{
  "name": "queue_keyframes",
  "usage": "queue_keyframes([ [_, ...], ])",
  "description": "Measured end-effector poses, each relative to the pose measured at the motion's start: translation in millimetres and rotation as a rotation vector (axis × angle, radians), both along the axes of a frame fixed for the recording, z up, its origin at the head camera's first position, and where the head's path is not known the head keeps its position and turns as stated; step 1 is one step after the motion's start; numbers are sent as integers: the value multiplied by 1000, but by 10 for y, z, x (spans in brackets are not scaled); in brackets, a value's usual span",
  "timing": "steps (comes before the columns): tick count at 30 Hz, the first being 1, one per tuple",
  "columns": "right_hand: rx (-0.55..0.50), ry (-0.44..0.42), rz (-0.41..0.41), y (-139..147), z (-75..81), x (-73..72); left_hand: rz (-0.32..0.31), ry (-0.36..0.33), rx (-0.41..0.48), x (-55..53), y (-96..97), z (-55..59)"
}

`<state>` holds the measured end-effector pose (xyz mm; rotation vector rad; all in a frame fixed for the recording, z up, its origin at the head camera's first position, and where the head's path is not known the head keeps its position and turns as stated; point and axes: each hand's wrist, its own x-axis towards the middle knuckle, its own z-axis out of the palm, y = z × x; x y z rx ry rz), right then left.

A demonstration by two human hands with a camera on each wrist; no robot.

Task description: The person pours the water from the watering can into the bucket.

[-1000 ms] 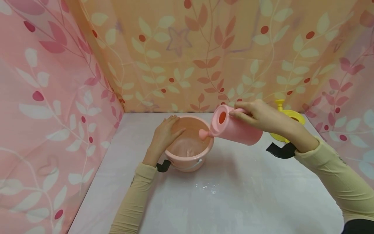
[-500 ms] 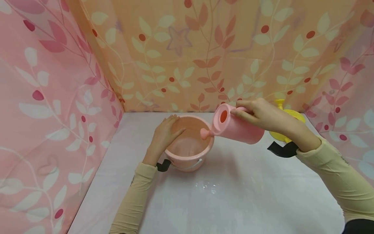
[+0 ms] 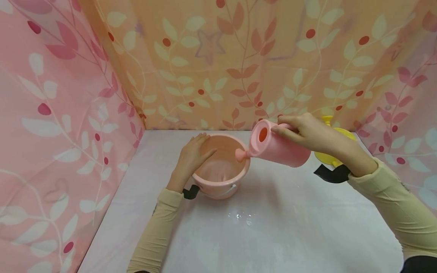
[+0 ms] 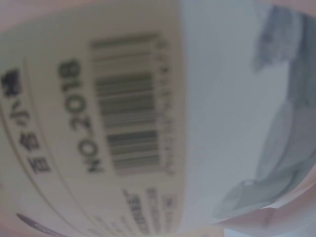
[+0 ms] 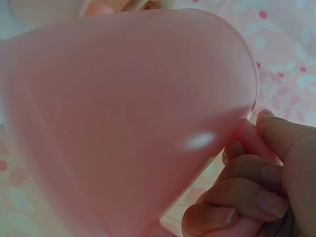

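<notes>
A pale pink bucket [image 3: 212, 189] stands on the white table, its thin white handle hanging down in front. My left hand [image 3: 191, 156] holds its left rim, thumb over the opening and fingers along the outside. A printed barcode label [image 4: 128, 103] on the bucket's side fills much of the left wrist view. My right hand [image 3: 304, 131] grips the handle of a pink watering can [image 3: 285, 151], fingers curled round it in the right wrist view. The can is tipped to the left, its spout [image 3: 241, 155] over the bucket's right rim. Light ripples show at the bucket's bottom.
A yellow watering can [image 3: 324, 158] stands behind my right forearm, partly hidden. Water drops [image 3: 242, 217] lie on the table [image 3: 218, 242] in front of the bucket. Floral curtains [image 3: 205, 76] rise at the back and both sides.
My right hand and the pink watering can have shifted slightly right and up. The bright splash in the bucket has become fainter. My left hand stays at the rim.
</notes>
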<state>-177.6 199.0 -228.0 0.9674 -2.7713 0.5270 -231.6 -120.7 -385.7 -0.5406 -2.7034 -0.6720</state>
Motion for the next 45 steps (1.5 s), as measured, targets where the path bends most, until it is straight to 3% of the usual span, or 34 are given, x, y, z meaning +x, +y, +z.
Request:
queue_keyframes([
  [24,-36,-71,-33,69,-32,33,2,7,5,-4,9,3],
  [45,-99,-52,-86,258,-252,71,7,-4,8,20,-31,-13],
])
